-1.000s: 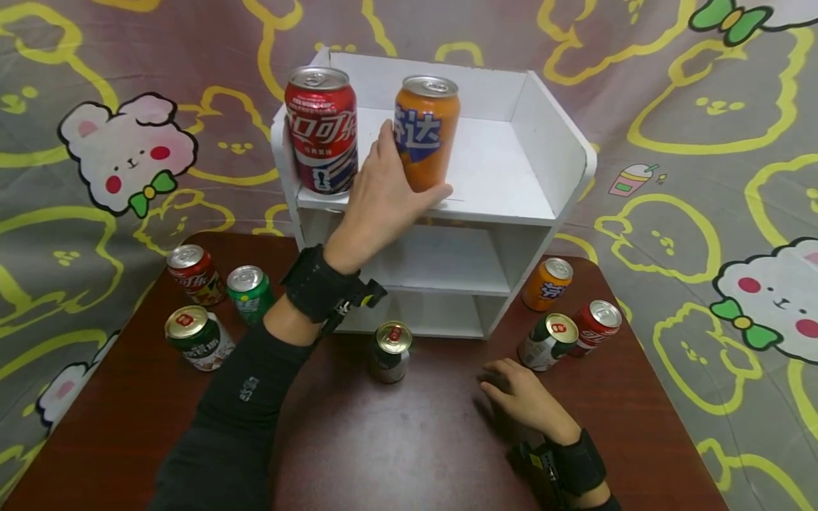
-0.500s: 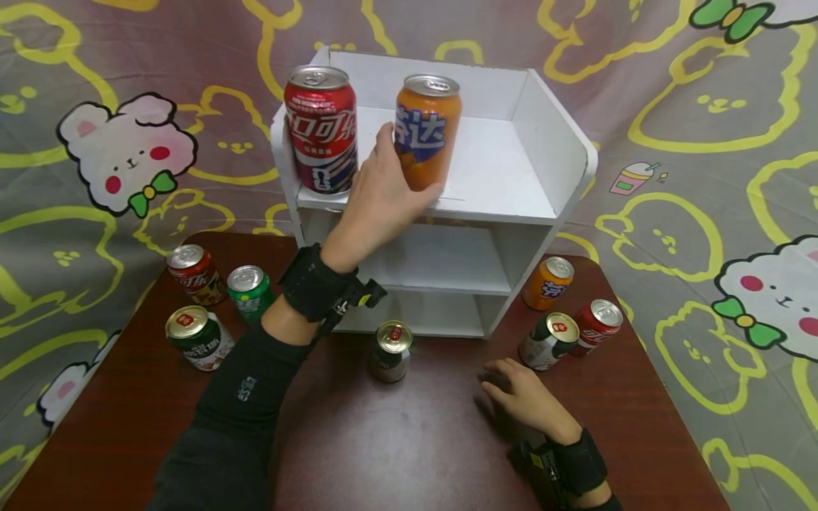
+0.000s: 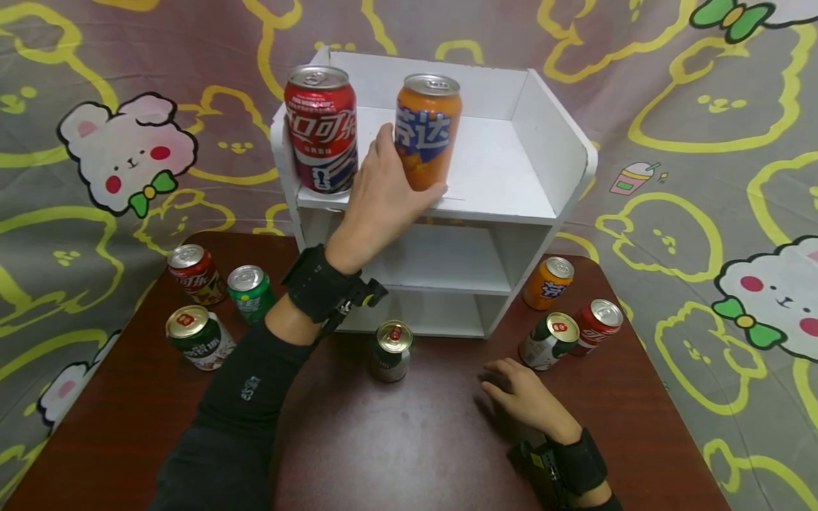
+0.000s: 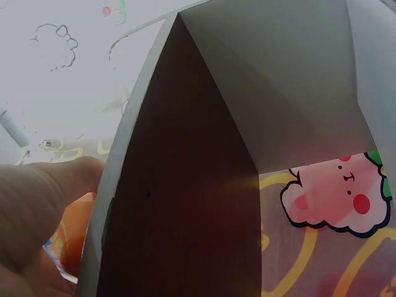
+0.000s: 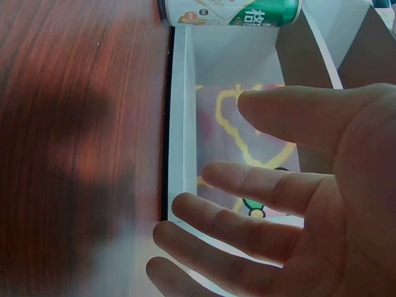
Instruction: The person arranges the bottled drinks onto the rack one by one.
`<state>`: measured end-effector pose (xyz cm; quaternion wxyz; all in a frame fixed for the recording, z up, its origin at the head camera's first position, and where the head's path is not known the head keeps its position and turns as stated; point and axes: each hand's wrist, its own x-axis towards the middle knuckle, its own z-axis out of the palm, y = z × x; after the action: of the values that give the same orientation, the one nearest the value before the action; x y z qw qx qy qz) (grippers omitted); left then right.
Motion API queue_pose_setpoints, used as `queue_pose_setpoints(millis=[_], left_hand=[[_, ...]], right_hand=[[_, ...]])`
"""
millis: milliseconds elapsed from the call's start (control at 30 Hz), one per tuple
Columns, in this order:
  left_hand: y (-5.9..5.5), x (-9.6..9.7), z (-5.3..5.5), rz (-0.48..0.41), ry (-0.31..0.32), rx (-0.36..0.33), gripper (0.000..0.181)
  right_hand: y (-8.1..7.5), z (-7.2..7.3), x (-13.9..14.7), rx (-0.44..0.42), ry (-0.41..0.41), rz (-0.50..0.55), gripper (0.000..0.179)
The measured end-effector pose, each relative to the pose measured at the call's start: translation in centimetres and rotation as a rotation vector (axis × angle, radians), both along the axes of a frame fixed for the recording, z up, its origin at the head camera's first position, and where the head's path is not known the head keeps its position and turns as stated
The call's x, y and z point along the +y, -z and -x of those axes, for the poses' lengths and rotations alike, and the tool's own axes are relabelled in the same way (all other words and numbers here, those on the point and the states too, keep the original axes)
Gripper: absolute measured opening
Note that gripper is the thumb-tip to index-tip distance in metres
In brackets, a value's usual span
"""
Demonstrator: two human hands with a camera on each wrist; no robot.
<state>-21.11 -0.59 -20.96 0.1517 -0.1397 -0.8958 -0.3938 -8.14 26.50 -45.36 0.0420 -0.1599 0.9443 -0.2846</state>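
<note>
My left hand [image 3: 386, 181] grips an orange soda can [image 3: 434, 131] low on its side, on the top level of a white shelf unit [image 3: 492, 170]. The thumb lies across the front of the can near its base; the other fingers are mostly hidden on its left side. Left of this hand, a red cola can [image 3: 322, 135] stands upright on the same level. In the left wrist view, the orange can [image 4: 77, 232] shows between thumb and palm. My right hand [image 3: 527, 401] is low over the table, fingers spread and holding nothing, close to a green-and-white can [image 3: 546, 348].
Another green-and-white can [image 3: 391, 355] stands before the shelf unit. On the left of the table [image 3: 409, 440] are a red can [image 3: 194, 273], a green can [image 3: 249, 291] and a gold-topped can [image 3: 201, 341]. An orange can [image 3: 547, 284] and red can [image 3: 597, 326] stand right.
The orange can has turned slightly in my left hand, so more of its lettering faces the head view. The thumb has shifted a little. My right hand stays where it was.
</note>
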Motion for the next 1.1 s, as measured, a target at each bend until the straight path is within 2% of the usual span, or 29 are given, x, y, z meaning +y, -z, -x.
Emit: queue_pose_setpoints(millis=[533,767,967,1100], left_hand=[[-0.2,0.3,-0.1,0.033,-0.055,0.01,0.095],[0.0,0.0,-0.3,0.019,-0.036,-0.006,0.103],[0.2,-0.6,-1.4,0.033,-0.004,-0.047,0.11],[0.4,-1.4,-2.6,0.088,0.035,-0.04,0.104]], right_hand=[[-0.1,0.1,-0.1,0.013,-0.002,-0.005,0.033],[-0.2,0.0,-0.1,0.007,0.002,0.001,0.033],[-0.3,0.0,-0.2,-0.001,0.002,0.004,0.034],[-0.3,-0.1,-0.2,-0.003,0.003,0.006,0.034]])
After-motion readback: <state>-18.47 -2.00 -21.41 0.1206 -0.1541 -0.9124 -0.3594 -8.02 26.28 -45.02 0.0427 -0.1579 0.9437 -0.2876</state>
